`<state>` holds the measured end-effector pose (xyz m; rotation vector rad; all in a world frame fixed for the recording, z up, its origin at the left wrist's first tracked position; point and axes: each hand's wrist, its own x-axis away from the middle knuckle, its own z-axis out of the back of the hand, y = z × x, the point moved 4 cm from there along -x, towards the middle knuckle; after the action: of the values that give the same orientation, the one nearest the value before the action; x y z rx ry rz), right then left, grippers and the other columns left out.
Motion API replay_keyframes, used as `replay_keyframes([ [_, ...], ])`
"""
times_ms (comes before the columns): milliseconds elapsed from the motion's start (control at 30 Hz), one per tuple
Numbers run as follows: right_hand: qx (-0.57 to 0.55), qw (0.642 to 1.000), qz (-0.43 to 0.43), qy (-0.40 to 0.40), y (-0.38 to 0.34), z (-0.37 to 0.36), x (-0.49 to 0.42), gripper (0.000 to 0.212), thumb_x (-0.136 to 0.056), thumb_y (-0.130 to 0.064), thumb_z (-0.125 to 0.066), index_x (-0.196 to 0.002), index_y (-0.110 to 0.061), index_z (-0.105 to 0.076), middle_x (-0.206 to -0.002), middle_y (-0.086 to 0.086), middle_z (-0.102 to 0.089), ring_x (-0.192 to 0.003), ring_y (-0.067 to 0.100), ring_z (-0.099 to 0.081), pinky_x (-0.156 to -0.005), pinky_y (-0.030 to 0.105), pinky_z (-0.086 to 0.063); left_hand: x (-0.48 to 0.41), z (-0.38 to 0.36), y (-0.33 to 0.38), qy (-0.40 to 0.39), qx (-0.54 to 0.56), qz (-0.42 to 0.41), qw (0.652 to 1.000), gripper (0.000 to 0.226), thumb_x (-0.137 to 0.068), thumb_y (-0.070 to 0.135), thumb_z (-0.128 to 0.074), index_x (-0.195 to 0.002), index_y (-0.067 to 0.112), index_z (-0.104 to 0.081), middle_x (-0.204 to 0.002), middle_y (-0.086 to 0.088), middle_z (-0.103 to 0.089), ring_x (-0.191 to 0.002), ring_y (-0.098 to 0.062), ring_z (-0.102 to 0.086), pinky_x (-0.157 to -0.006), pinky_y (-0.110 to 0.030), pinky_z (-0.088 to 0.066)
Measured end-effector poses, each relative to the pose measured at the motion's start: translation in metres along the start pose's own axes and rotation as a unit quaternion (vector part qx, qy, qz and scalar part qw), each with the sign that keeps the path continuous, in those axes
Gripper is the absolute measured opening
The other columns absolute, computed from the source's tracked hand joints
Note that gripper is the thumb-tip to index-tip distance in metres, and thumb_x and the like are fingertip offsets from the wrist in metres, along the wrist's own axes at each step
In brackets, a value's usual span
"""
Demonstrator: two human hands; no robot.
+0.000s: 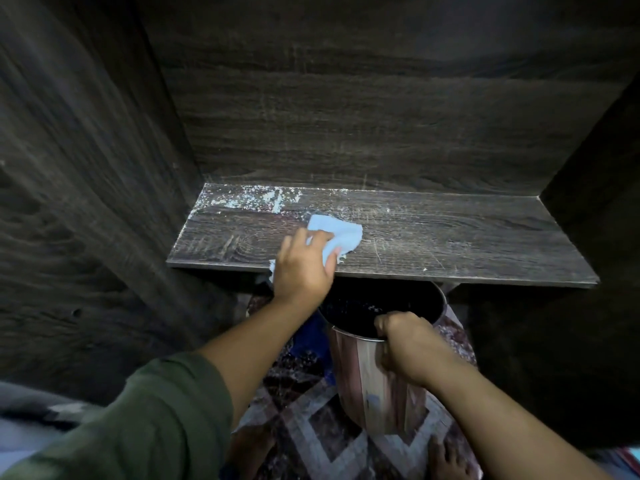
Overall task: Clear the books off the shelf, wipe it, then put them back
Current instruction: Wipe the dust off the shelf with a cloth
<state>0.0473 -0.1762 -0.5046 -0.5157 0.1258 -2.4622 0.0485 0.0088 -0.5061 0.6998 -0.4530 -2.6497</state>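
Up close, the left hand [303,268] reaches onto the dark wood-grain shelf [433,237] and presses a pale blue cloth [337,233] against the board, near its front edge and left of centre. Its fingers curl over the near part of the cloth, bunching it under the palm, while the far end fans out flat on the wood; a scrap of the cloth also peeks out below the shelf edge beside the wrist. White dust specks [256,199] lie thick along the back left corner of the shelf, thinning toward the right. No books show on the shelf.

Lower down, the right hand [407,344] grips the near rim of a shiny metal bucket [367,386], fingers hooked over the lip and thumb side against the outer wall. The bucket sits tilted just under the shelf's front edge, its dark mouth facing up toward the board. A green sleeve [149,420] covers the left upper arm. Beneath is a patterned rug [311,431], and a bare foot [446,459] shows at the bottom edge
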Motion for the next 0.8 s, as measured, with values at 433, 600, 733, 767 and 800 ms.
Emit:
replay_keyframes([
  [433,-0.031,0.999,0.022,-0.005,0.006,0.001,0.003,0.021,-0.075,-0.007,-0.061,-0.082,-0.023,-0.051,-0.093,0.012,-0.062,-0.100,0.032,-0.062,-0.069,0.023,-0.032,-0.045,0.069,-0.143,0.024,-0.256,0.158,0.953,0.034,-0.095,0.021,-0.051,-0.123,0.000,-0.052,-0.121,-0.025,-0.044,-0.111,-0.041,-0.041,-0.088,-0.049,-0.036],
  [600,-0.043,0.999,0.009,-0.005,0.010,-0.003,0.001,0.020,-0.074,-0.009,-0.061,-0.077,-0.023,-0.047,-0.097,0.012,-0.066,-0.096,0.032,-0.063,-0.068,0.024,-0.034,-0.046,0.061,-0.136,-0.009,-0.140,0.244,0.960,0.061,-0.094,0.044,-0.049,-0.133,-0.003,-0.044,-0.130,-0.027,-0.041,-0.120,-0.043,-0.040,-0.100,-0.047,-0.034],
  [733,-0.044,0.999,0.003,-0.008,0.015,-0.004,0.002,0.019,-0.073,-0.011,-0.062,-0.075,-0.021,-0.046,-0.092,0.012,-0.063,-0.096,0.032,-0.063,-0.067,0.025,-0.034,-0.041,0.055,-0.114,0.018,-0.126,0.248,0.960,0.055,-0.094,0.041,-0.051,-0.129,-0.002,-0.051,-0.128,-0.027,-0.045,-0.116,-0.043,-0.042,-0.101,-0.043,-0.031],
  [767,-0.042,0.999,0.007,-0.007,0.014,-0.003,0.002,0.019,-0.074,-0.011,-0.062,-0.075,-0.021,-0.046,-0.094,0.012,-0.064,-0.096,0.032,-0.063,-0.068,0.025,-0.034,-0.037,0.051,-0.106,0.024,-0.117,0.240,0.963,0.052,-0.095,0.038,-0.051,-0.128,-0.001,-0.052,-0.127,-0.027,-0.046,-0.114,-0.043,-0.043,-0.100,-0.042,-0.030],
  [800,-0.039,0.999,0.012,-0.005,0.013,-0.002,0.002,0.018,-0.076,-0.011,-0.061,-0.076,-0.022,-0.046,-0.097,0.012,-0.065,-0.097,0.032,-0.063,-0.068,0.025,-0.034,-0.034,0.046,-0.096,0.025,-0.106,0.233,0.966,0.049,-0.095,0.037,-0.050,-0.128,0.000,-0.054,-0.125,-0.026,-0.046,-0.112,-0.042,-0.045,-0.098,-0.042,-0.031],
])
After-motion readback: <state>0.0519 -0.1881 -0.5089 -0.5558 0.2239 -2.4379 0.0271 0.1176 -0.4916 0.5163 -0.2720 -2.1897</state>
